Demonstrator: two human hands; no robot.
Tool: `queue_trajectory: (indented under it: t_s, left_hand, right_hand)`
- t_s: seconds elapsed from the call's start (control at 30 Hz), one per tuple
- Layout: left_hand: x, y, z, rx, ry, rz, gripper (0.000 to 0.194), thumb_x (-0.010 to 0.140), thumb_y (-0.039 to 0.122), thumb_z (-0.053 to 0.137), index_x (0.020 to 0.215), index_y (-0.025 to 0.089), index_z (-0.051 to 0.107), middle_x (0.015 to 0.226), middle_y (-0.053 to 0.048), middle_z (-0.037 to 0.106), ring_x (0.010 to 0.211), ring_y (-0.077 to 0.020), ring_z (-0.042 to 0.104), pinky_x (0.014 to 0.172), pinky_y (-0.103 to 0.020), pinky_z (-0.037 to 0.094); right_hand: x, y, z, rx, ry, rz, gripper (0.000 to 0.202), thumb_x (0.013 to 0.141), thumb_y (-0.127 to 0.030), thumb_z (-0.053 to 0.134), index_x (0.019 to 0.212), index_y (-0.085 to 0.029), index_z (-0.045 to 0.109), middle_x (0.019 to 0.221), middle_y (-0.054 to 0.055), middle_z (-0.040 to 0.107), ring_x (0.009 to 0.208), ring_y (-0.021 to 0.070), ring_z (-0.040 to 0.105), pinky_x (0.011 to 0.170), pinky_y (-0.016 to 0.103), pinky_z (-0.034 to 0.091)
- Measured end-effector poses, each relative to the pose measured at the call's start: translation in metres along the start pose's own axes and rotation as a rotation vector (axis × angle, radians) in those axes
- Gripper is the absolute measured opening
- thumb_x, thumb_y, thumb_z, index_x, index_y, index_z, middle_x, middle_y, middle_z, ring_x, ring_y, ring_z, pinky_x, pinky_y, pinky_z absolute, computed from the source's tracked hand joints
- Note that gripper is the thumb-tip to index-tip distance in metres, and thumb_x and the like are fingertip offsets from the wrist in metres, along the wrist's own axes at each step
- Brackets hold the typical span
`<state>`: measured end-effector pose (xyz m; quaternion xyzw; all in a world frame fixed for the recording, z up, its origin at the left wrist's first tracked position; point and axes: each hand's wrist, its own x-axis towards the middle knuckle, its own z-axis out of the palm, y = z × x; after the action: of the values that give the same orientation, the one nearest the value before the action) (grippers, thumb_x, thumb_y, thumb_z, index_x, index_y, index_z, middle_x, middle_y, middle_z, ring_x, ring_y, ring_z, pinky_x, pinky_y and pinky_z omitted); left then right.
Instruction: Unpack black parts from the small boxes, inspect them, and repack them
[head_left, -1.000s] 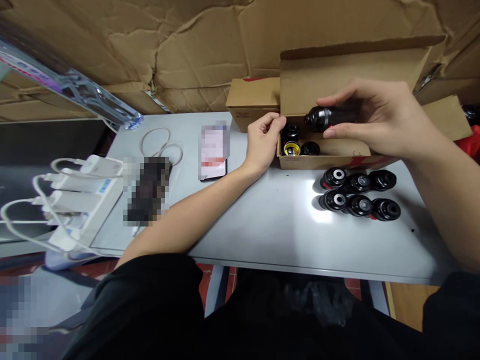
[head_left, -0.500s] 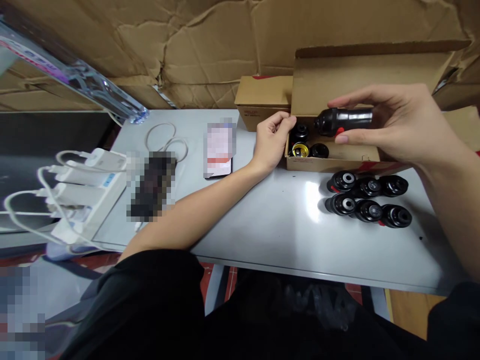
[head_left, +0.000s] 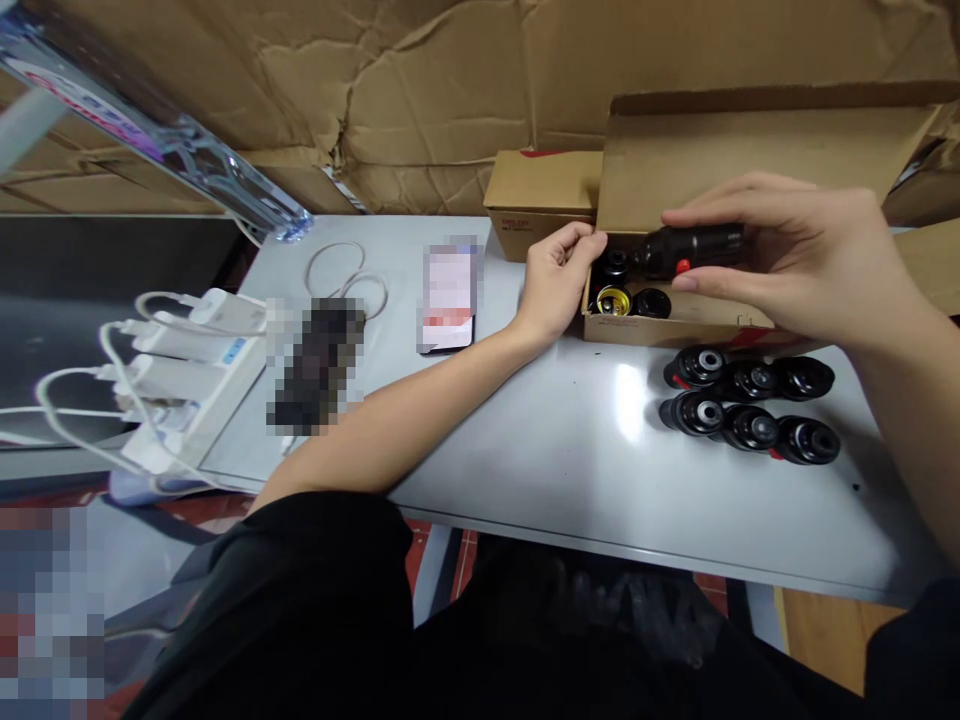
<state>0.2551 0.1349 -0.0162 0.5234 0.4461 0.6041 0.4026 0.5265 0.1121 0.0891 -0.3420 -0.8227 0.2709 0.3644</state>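
Observation:
In my right hand point(head_left: 795, 245), thumb and fingers pinch a black cylindrical part point(head_left: 694, 250) with a small red tab. It lies sideways over the open cardboard box point(head_left: 675, 328), its tapered end pointing left. My left hand point(head_left: 559, 275) holds the box's left edge, thumb on the rim and fingers curled. Inside the box, at the left end, stand black parts point(head_left: 651, 303) of a similar kind; one shows a yellow-rimmed open face point(head_left: 613, 300). My right hand hides part of the box's right side. Several more black parts point(head_left: 752, 428) stand in two rows on the table in front.
A second cardboard box point(head_left: 544, 195) sits behind my left hand. Further left on the grey table point(head_left: 510, 450) lie a phone point(head_left: 448, 295), a blurred dark object point(head_left: 319, 365) and a looped cable. A white power strip point(head_left: 217, 400) with several chargers stands at the left edge.
The black part in my right hand has gone slightly lower towards the box and rolled a little. My left hand keeps its hold on the box edge. The whole view has shifted slightly.

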Motion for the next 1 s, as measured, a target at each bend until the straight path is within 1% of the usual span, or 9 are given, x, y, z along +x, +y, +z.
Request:
queue_trajectory:
  t_s: [0.17,0.23,0.43,0.53,0.6,0.73,0.8,0.9,1.0]
  left_hand:
    - [-0.001,0.004,-0.001,-0.009,-0.019,-0.027,0.045,0.115,0.047,0.097,0.084,0.025,0.072,0.090,0.000,0.077,0.094,-0.0197,0.077,0.091,-0.032,0.067]
    - [-0.001,0.005,-0.001,-0.018,-0.025,-0.037,0.045,0.115,0.047,0.098,0.084,0.025,0.072,0.091,0.000,0.077,0.094,-0.0198,0.076,0.091,-0.032,0.067]
    - [-0.001,0.006,-0.001,-0.039,-0.030,-0.054,0.046,0.114,0.044,0.099,0.084,0.024,0.071,0.091,0.000,0.076,0.097,-0.0204,0.078,0.092,-0.032,0.067]
    - [-0.002,0.005,0.000,-0.037,-0.025,-0.050,0.042,0.117,0.038,0.095,0.085,0.024,0.071,0.093,0.001,0.076,0.096,-0.0195,0.078,0.092,-0.033,0.066]
    - [-0.002,0.004,0.001,-0.031,-0.026,-0.038,0.039,0.119,0.035,0.092,0.086,0.024,0.073,0.094,0.001,0.077,0.096,-0.0192,0.077,0.092,-0.033,0.066]
    - [-0.002,0.002,0.001,-0.015,-0.019,-0.028,0.038,0.119,0.036,0.091,0.087,0.024,0.074,0.092,0.001,0.075,0.094,-0.0193,0.075,0.089,-0.032,0.066]
    - [-0.001,0.001,0.001,-0.012,-0.005,-0.034,0.040,0.118,0.039,0.094,0.087,0.025,0.073,0.091,0.001,0.074,0.094,-0.0196,0.076,0.089,-0.032,0.065]
    - [0.000,-0.002,0.002,-0.010,0.010,-0.037,0.043,0.116,0.040,0.098,0.086,0.025,0.071,0.089,0.001,0.072,0.098,-0.0206,0.077,0.092,-0.033,0.064]
    - [0.001,-0.005,0.004,-0.001,0.029,-0.016,0.041,0.117,0.039,0.097,0.087,0.024,0.072,0.089,0.002,0.069,0.099,-0.0208,0.077,0.093,-0.033,0.064]
  right_hand:
    - [0.005,0.008,0.001,0.061,0.041,-0.115,0.054,0.095,-0.033,0.109,0.147,-0.042,0.102,0.131,0.003,0.096,0.112,0.0313,0.090,0.109,0.049,0.078]
    - [0.006,0.011,0.001,0.053,0.042,-0.113,0.055,0.097,-0.033,0.108,0.150,-0.042,0.101,0.133,0.004,0.095,0.113,0.0301,0.089,0.109,0.047,0.077]
    - [0.004,0.009,0.000,-0.008,-0.004,-0.120,0.049,0.104,-0.045,0.104,0.153,-0.045,0.100,0.135,0.005,0.093,0.114,0.0300,0.086,0.106,0.046,0.073]
    - [0.003,0.005,-0.002,-0.032,-0.001,-0.111,0.047,0.105,-0.048,0.102,0.152,-0.047,0.100,0.132,0.005,0.090,0.109,0.0279,0.083,0.098,0.043,0.070]
    - [0.003,0.004,-0.003,-0.045,0.009,-0.114,0.046,0.105,-0.046,0.102,0.151,-0.046,0.100,0.131,0.005,0.089,0.106,0.0266,0.082,0.093,0.042,0.068]
    - [0.005,0.008,0.001,0.001,0.000,-0.106,0.045,0.104,-0.040,0.103,0.149,-0.043,0.101,0.134,0.005,0.092,0.112,0.0279,0.086,0.105,0.044,0.072]
    - [0.006,0.010,0.004,0.028,0.026,-0.101,0.046,0.100,-0.040,0.107,0.146,-0.041,0.102,0.130,0.004,0.095,0.108,0.0282,0.088,0.104,0.046,0.075]
    - [0.005,0.007,0.006,0.053,0.110,-0.073,0.045,0.092,-0.044,0.115,0.135,-0.038,0.105,0.117,0.003,0.097,0.096,0.0282,0.089,0.091,0.046,0.081]
    - [0.003,-0.001,0.007,0.132,0.211,-0.004,0.036,0.093,-0.042,0.116,0.127,-0.038,0.105,0.108,0.003,0.097,0.088,0.0293,0.091,0.086,0.049,0.083]
